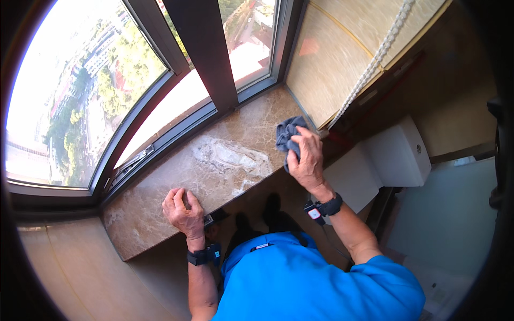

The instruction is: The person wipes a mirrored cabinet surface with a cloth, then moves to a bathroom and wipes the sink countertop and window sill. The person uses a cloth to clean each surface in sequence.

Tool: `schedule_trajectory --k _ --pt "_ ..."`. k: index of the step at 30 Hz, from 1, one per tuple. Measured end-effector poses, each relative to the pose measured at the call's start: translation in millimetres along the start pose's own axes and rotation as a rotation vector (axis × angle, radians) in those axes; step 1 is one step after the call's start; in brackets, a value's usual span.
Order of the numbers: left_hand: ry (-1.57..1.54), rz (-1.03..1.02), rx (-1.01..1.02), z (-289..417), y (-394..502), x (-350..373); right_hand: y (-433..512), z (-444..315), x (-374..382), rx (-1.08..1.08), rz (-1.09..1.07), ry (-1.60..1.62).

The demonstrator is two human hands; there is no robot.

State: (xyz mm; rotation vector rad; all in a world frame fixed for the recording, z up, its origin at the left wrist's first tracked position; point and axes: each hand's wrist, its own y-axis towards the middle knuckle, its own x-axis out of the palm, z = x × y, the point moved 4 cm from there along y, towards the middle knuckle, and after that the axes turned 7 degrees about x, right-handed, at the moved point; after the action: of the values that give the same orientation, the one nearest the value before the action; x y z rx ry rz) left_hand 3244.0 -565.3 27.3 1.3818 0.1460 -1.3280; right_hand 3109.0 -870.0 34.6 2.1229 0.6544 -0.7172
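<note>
A bunched dark grey-blue cloth lies under the fingers of my right hand, at the right end of a brown marble windowsill with pale veining. The cloth touches the sill near the tiled side wall. My left hand rests on the sill's near edge, further left, its fingers bent and nothing seen in them. Whether the fingertips meet the thumb is hard to tell. Each wrist wears a black strap with a small device.
A dark-framed window borders the sill's far side, one sash swung outward. A white beaded chain hangs by the beige tiled wall. At the right stands a white toilet, near a pale glass-like panel.
</note>
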Motion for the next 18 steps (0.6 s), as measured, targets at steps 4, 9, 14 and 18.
schedule_trajectory --k 4,9,14,18 --pt "-0.012 0.012 0.041 2.3 1.0 -1.1 -37.4 -60.9 24.9 -0.028 -0.068 0.111" --pt "-0.101 -0.034 0.114 -0.3 -2.2 -3.8 -63.6 -120.9 55.3 -0.082 -0.073 0.244" --pt "-0.18 -0.043 0.181 -1.9 -3.5 -7.9 -70.2 -73.9 31.7 0.11 0.19 0.126" --pt "-0.187 -0.054 0.194 1.2 -2.5 -7.6 -69.2 3.1 8.8 0.497 0.453 0.167"
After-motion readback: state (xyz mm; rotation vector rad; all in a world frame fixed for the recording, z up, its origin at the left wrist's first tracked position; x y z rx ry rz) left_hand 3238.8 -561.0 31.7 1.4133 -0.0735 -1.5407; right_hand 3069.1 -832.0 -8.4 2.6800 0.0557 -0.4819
